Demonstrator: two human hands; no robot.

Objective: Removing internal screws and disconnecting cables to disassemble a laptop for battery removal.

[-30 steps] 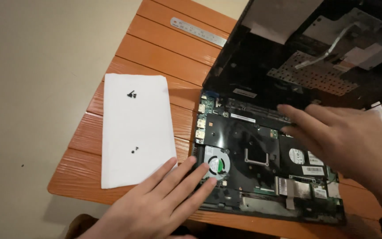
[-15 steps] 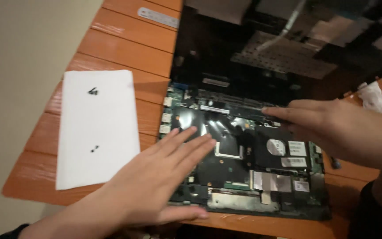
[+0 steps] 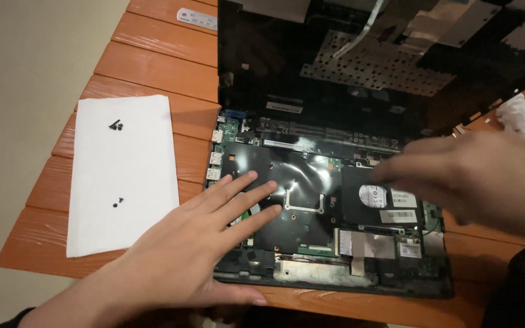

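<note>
Opened laptop base (image 3: 329,212) lies on the orange slatted tabletop (image 3: 153,67), internals exposed, at centre to 3 o'clock of the view. The lifted black top cover (image 3: 360,67), underside showing, stands tilted at 12 o'clock.

Left hand (image 3: 195,249): flat, palm down, fingers spread, grip open and holding nothing. Fingertips (image 3: 271,187) rest on the black shielding over the mainboard; the thumb lies along the base's near edge at 6 o'clock.

Right hand (image 3: 475,176): motion-blurred, over the right part of the base beside the hard drive (image 3: 381,203). Fingers extended toward 9 o'clock; cannot tell whether the grip is open or closed on anything.

At 9 o'clock: white paper sheet (image 3: 123,176) with small black screws (image 3: 115,126). Metal ruler (image 3: 197,18) at 11 o'clock. White crumpled tissue (image 3: 521,115) at 3 o'clock.
</note>
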